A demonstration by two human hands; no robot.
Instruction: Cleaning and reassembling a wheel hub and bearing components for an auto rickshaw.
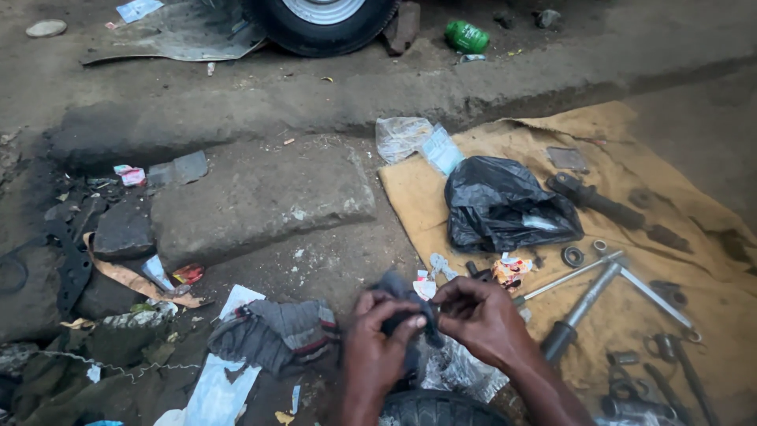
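Both hands meet low centre of the frame. Left hand (377, 347) and right hand (481, 315) pinch a dark grey rag (406, 304) between them; the rag bunches up between the two grips, touching the fingers of both. Left grip is pressed together on the rag's lower part, right grip pinches its right edge. Whether anything is wrapped inside the rag cannot be told.

Just below the hands, at the bottom edge, is a dark tyre (434, 410), with crinkled clear plastic (457, 367) lying on it. Left of the hands on the ground lies a striped grey cloth (276, 331).

Packages: a black plastic bag (505, 201), lumpy, sits on a tan sack sheet (670, 158) in the right half. Above it to the left is a clear plastic bag (402, 136), with a pale blue flat packet (441, 150) just beside it. A small orange-and-white wrapper (511, 270) lies near the right hand. A green bottle (467, 36) lies top centre, next to a vehicle wheel (323, 22). A red-and-white scrap (130, 175) is at mid left.

On the sheet, right of the hands, lies a long cross-shaped metal wrench (607, 276), with small dark metal parts near it in the lower right.
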